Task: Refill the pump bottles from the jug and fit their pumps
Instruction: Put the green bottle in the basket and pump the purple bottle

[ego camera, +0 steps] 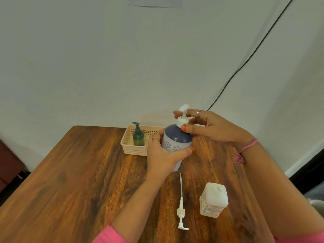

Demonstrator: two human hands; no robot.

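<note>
Head view: left hand wrapped tight around the body of the blue pump bottle, centre of the wooden table, held slightly tilted. Right hand pinched on the white pump collar at the bottle neck, thumb in front, fingers behind; nozzle points to 1 o'clock. Beige basket just beside the bottle at 9 o'clock, green pump bottle upright inside it. Loose white pump lies flat at 6 o'clock, dip tube toward the blue bottle. Translucent square bottle at 5 o'clock, no pump fitted, opening exposed. Black cable on the wall.
</note>
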